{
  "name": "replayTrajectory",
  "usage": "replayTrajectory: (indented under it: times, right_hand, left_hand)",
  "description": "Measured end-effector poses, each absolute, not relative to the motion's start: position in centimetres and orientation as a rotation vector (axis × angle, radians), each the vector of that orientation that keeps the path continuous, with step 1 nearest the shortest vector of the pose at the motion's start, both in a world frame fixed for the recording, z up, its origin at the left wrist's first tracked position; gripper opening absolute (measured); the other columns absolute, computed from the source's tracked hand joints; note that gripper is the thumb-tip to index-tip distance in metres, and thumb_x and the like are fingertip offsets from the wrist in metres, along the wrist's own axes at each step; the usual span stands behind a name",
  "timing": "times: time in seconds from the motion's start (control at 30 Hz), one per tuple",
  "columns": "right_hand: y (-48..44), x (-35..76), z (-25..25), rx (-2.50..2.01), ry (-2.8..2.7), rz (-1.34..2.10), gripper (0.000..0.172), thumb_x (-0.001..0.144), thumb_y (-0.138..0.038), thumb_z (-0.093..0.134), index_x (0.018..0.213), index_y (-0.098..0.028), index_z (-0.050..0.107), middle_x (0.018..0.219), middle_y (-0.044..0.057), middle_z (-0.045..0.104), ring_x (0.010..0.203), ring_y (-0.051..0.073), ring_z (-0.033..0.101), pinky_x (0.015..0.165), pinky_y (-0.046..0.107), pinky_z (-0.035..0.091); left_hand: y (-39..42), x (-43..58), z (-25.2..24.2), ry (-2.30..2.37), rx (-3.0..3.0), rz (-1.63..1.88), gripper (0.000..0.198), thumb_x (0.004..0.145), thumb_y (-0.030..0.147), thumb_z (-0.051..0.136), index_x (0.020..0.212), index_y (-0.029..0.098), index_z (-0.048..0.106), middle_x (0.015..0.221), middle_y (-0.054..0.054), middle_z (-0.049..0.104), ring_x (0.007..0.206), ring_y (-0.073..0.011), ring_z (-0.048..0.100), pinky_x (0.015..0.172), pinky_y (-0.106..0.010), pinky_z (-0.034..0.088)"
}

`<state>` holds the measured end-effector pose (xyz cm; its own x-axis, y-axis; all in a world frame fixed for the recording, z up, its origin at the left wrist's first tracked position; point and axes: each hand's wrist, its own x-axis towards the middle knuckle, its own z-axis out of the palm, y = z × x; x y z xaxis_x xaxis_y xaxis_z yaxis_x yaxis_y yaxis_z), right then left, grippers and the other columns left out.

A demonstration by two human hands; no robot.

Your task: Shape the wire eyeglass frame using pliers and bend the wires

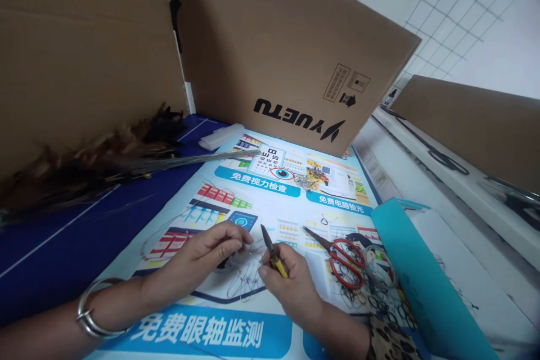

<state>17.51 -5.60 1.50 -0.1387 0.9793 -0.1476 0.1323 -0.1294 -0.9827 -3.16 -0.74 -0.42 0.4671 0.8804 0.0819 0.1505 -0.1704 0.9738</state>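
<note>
1. The yellow-handled tool (277, 261) sits in the right hand (293, 281), its dark pointed tip aimed up and away over the printed sheet (253, 205); thumb and fingers are closed around the handle
2. Fine wire-like strands (242, 288) lie between and just below the two hands, too thin to trace fully
3. The left hand (219, 244) is beside the strands, thumb and fingertips drawn close together; whether they pinch a strand I cannot tell
4. A metal bracelet (84, 315) circles the left wrist, and a spotted sleeve (388, 343) covers the right forearm
5. Right of the right hand, red-handled scissors (330, 246) lie just beside a clear ring-shaped roll (394, 274), with small dark rings (396, 306) scattered nearer the person
6. Farther right rests a teal box (422, 275)
7. On the left, long-stemmed feathers (97, 157) lie on blue cloth (105, 225)
8. Behind stands a cardboard panel (270, 50) with upside-down YUETU lettering
</note>
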Motion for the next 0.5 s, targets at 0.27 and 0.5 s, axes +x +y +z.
replayTrajectory:
  times: [0.27,0.5]
  right_hand:
    - [-5.55,17.74,1.98,-1.335,-1.349,1.365,0.011,0.075,-0.027,0.063,0.08,-0.019,0.057,0.072,-0.003,0.052,0.066,0.012,0.046,0.061,0.024,0.04]
    - [-5.57,17.62,1.64,-1.334,-1.361,1.314,0.012,0.073,-0.027,0.063,0.08,-0.019,0.057,0.069,-0.004,0.05,0.062,0.011,0.043,0.058,0.022,0.037]
  left_hand:
    - [-0.72,-3.14,-0.47,0.859,1.607,0.817,0.026,0.1,0.04,0.043,0.089,0.021,0.057,0.08,0.0,0.061,0.074,-0.0155,0.055,0.068,-0.026,0.044]
    - [-0.77,-2.9,-0.14,0.803,1.526,0.833,0.026,0.1,0.04,0.045,0.086,0.02,0.054,0.074,0.002,0.06,0.07,-0.0146,0.056,0.068,-0.027,0.045]
